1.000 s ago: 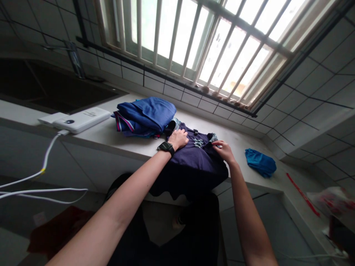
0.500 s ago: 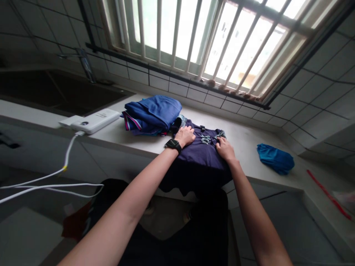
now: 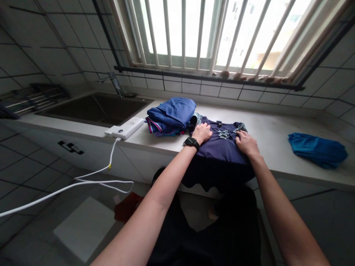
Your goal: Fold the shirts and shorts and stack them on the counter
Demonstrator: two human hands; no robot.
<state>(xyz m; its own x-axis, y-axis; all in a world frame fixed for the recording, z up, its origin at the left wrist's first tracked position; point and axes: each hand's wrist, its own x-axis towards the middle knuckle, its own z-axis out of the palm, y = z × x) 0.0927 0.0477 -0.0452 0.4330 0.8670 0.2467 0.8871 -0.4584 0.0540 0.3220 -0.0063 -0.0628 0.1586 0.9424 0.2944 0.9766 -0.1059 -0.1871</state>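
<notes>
A dark purple garment point(image 3: 222, 151) with patterned grey-blue trim and frog buttons lies on the white counter, its lower part hanging over the front edge. My left hand point(image 3: 202, 133), below a black watch, rests on its left side with curled fingers gripping the cloth. At the right side, near the patterned trim, my right hand point(image 3: 246, 143) pinches the fabric. A folded blue bundle of clothes point(image 3: 173, 114) with a pink-and-white striped edge sits just left of the garment. The undersides of my fingers are hidden.
Farther right lies a folded teal cloth point(image 3: 317, 149). A white power bank point(image 3: 129, 128) with a white cable point(image 3: 111, 159) stands near the sink point(image 3: 91, 109) and its faucet point(image 3: 116, 85). Behind the counter is a barred window point(image 3: 191, 37). A white stool-like block point(image 3: 85, 227) is below.
The view has swung left, so everything appears shifted to the right and more of the sink shows. Both hands keep about the same places on the garment.
</notes>
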